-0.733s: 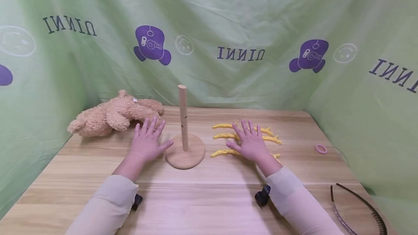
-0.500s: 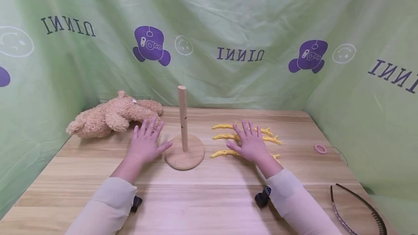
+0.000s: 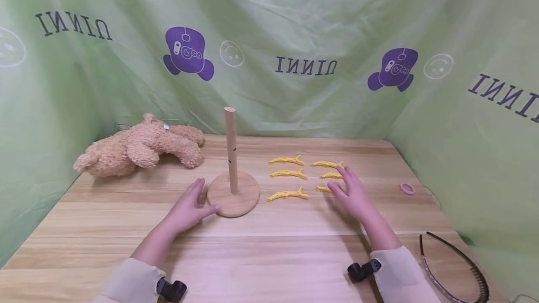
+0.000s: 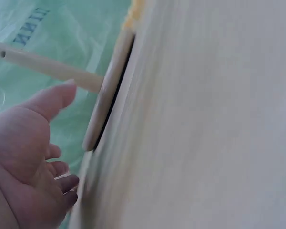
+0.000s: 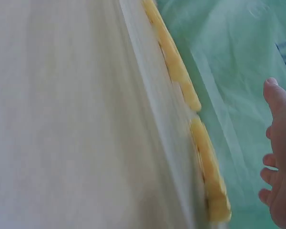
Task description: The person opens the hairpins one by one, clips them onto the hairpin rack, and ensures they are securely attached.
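A wooden stand (image 3: 233, 153), a round base with an upright rod bearing small dark marks, stands left of the table's middle. My left hand (image 3: 185, 212) is beside the base, its thumb (image 4: 57, 98) spread toward the rod and overlapping the rim in the head view. Several yellow alligator hair clips (image 3: 288, 195) lie in two columns right of the stand. Over the right column hovers my right hand (image 3: 353, 195), fingers relaxed and holding nothing. Its fingers partly hide those clips in the head view; in the right wrist view two clips (image 5: 212, 171) show beside it.
A brown plush toy (image 3: 139, 148) lies at the back left. At the right are a pink ring (image 3: 407, 188) and a dark toothed headband (image 3: 476, 268) near the table's edge. Green printed cloth (image 3: 328, 102) encloses the table (image 3: 252, 265).
Both hands have drawn back and apart, the left toward the lower left, the right to the right. Clips that the right hand covered now show. The head view has shifted slightly.
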`<state>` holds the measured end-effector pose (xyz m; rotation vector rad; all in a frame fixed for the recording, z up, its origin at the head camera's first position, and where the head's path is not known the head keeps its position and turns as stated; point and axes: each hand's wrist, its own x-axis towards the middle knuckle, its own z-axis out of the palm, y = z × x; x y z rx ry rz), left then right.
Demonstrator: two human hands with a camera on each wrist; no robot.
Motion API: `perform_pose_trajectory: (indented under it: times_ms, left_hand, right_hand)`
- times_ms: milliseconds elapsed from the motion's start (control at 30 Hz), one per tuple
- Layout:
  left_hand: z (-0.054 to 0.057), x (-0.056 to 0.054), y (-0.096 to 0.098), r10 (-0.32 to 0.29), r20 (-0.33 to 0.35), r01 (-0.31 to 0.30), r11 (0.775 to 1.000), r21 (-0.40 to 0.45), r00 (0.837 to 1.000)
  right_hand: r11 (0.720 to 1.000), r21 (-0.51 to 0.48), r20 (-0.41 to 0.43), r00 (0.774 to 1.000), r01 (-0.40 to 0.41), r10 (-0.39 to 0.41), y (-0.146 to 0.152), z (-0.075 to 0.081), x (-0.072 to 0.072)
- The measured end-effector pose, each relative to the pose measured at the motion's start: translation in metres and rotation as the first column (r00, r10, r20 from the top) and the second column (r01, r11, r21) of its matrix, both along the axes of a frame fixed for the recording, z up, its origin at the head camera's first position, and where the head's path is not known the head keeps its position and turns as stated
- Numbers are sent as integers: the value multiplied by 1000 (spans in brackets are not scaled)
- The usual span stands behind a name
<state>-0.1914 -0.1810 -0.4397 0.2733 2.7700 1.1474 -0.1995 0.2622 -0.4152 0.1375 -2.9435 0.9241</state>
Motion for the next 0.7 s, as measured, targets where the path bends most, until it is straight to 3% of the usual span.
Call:
perform_pose_trajectory:
  times_ms: [167, 467, 700]
  left_hand:
    - [-9, 5, 1, 31, -14, -31, 999, 22, 999]
    - [-17, 8, 6, 76, -64, -75, 997, 21, 995]
    - [-18, 8, 8, 90, -82, -89, 996, 8, 993]
  right_hand:
    - [998, -51, 21, 999, 36, -35, 20, -8, 10]
    - [998, 13, 73, 996, 58, -59, 43, -19, 18]
    - [998, 55, 53, 998, 14, -17, 54, -24, 22]
